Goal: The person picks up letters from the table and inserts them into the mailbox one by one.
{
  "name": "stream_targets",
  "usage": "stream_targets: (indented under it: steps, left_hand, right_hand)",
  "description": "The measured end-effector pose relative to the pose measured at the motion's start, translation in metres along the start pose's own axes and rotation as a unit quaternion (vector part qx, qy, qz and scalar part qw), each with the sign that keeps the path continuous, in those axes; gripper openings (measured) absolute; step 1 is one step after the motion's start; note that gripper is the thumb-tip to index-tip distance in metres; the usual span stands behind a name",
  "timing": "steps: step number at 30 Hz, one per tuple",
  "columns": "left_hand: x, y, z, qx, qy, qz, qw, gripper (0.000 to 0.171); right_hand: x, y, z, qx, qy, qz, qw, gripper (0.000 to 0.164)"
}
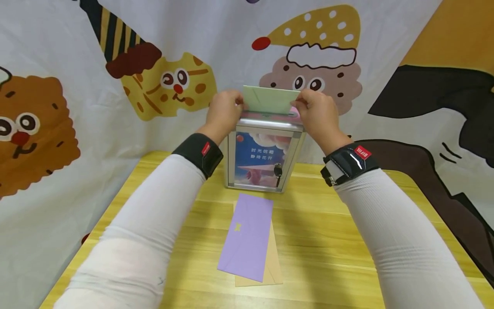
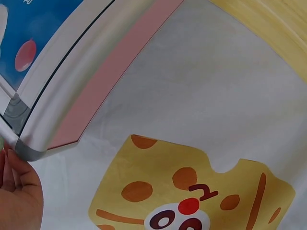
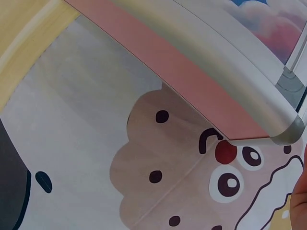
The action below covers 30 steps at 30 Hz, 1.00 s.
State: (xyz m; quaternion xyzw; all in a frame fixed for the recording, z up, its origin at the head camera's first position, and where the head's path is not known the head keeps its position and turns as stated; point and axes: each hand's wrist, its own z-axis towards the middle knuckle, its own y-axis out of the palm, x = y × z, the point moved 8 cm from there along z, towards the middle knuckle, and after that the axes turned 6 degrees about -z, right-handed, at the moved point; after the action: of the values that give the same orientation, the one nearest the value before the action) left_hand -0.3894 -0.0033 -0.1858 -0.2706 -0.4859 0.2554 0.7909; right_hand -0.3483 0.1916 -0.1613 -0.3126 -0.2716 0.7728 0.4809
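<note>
The left hand (image 1: pixel 224 110) and right hand (image 1: pixel 318 113) pinch opposite ends of a green envelope (image 1: pixel 270 100) at the box (image 1: pixel 260 161) top; a purple envelope (image 1: pixel 248 238) overlaps a tan envelope (image 1: pixel 273 266).

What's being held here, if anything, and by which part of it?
The pale green envelope, pinched at its left end by the left hand and at its right end by the right hand.

Glossy yellow wood-grain table (image 1: pixel 316 240) stretching across six o'clock; behind it hangs white printed fabric (image 1: pixel 212 25), with an orange-brown biscuit (image 1: pixel 46 111) at nine, yellow cheese (image 1: pixel 150 101) at ten, yellow-hatted mauve cookie (image 1: pixel 279 71) at one!
</note>
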Motion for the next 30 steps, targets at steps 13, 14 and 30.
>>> stream_targets:
  steps: [13,14,30]
  left_hand:
    - [0.014,-0.023,-0.001,0.032,0.036,-0.009,0.9988,0.027]
    - [0.016,-0.024,-0.001,0.030,0.044,0.001,0.9986,0.027]
    - [0.025,-0.019,-0.002,0.033,0.056,0.026,0.9976,0.022]
  right_hand:
    - [0.005,0.013,0.000,0.001,0.007,-0.012,1.000,0.014]
    - [0.006,0.014,0.000,0.002,0.008,-0.012,1.000,0.014]
    - [0.013,0.017,-0.002,-0.012,0.019,-0.008,1.000,0.014]
